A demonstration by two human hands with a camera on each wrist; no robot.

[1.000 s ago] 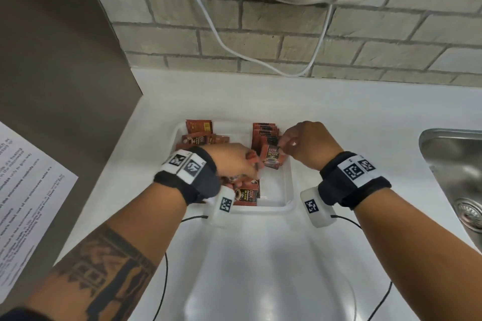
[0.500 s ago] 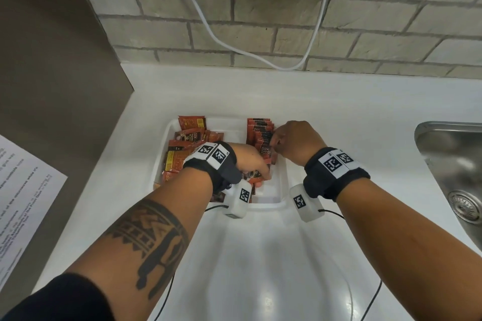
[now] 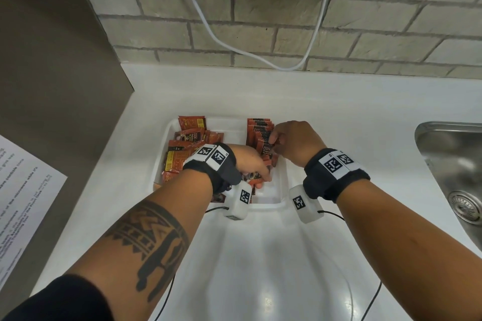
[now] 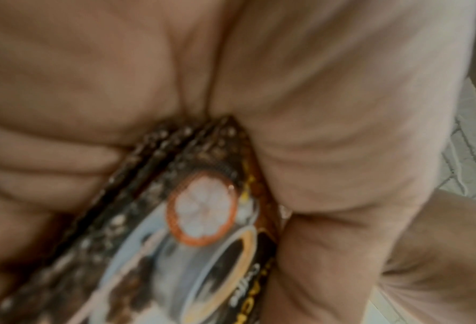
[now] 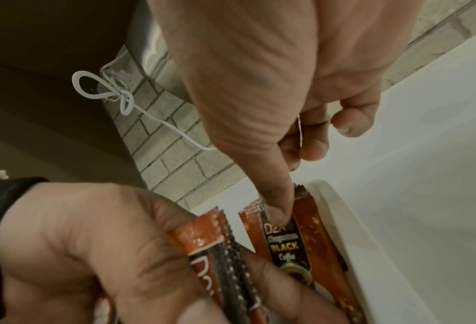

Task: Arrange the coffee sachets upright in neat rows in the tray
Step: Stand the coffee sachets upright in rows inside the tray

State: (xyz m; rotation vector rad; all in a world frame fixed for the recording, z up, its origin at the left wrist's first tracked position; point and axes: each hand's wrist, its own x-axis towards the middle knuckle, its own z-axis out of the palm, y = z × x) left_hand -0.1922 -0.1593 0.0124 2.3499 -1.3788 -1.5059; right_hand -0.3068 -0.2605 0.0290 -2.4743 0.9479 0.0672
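Nearest the body, the left hand (image 3: 251,164) reaches into the near part of the white tray (image 3: 266,204) and grips a small bundle of sachets (image 5: 217,252) between thumb and curled fingers. The left wrist view shows several crimped edges stacked together in the fist, so the bundle seems gathered as a ready supply, edges aligned, to be fed across a few at a time.

Just beyond, the right hand (image 3: 292,142) hangs over the tray's right side. Its thumb (image 5: 277,210) presses down on the top edge of a black-labelled sachet (image 5: 285,245) at the near end of the upright row (image 3: 260,133), with the other fingers curled behind and seemingly pinching it. That hold probably keeps the thin packets from toppling toward the open near end while the next ones arrive.

On the tray's left side, loose sachets (image 3: 182,156) lie flat and overlapping, one leaning against the far wall; these are not yet sorted.

The tray sits on the white worktop (image 3: 339,101), with a steel sink (image 3: 459,164) to the right. Farthest back, a white cable (image 3: 208,28) droops across the brick wall (image 3: 287,23).
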